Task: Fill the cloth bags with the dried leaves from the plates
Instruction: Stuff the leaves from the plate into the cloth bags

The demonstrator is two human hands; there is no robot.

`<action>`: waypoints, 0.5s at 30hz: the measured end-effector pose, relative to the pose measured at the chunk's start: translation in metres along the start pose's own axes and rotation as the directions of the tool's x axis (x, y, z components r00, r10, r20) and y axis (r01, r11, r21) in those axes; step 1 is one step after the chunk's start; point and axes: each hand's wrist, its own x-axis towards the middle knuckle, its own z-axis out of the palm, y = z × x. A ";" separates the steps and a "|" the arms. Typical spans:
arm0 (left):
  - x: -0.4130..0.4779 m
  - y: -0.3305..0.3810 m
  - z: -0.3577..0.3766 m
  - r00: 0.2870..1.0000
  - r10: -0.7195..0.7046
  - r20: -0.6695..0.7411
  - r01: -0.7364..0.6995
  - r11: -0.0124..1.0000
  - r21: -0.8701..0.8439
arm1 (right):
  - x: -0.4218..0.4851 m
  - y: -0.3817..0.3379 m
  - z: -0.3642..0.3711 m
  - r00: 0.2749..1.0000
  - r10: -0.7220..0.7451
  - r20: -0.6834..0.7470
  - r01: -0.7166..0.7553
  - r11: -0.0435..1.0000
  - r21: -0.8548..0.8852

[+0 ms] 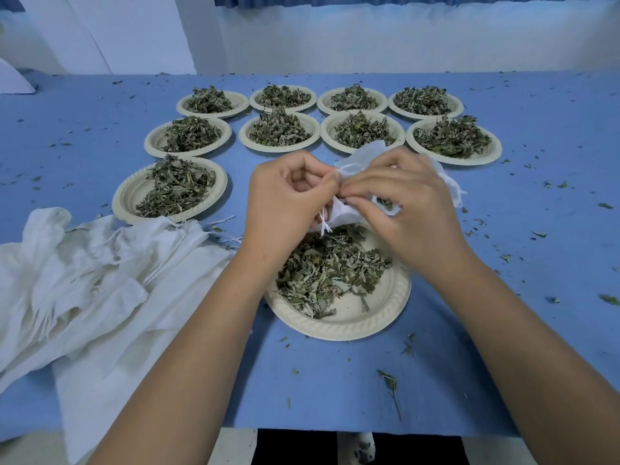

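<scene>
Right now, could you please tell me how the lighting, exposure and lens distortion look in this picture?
Head view: soft, even light, no glare on the table, faint shadow under the near plate. Head view: the wide lens stretches things toward the frame's edges. Head view: the white cloth bag is nearly washed out, its folds hard to read.

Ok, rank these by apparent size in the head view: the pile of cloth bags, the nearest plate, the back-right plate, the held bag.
1. Pile of cloth bags
2. Nearest plate
3. Held bag and back-right plate: unranked; the bag is mostly covered, and the plate only looks small from distance.
</scene>
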 end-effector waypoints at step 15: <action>0.020 0.000 -0.026 0.904 -0.112 -0.413 0.059 0.989 -0.138 | 0.005 -0.012 -0.007 0.998 0.031 0.058 -0.047 0.953 0.300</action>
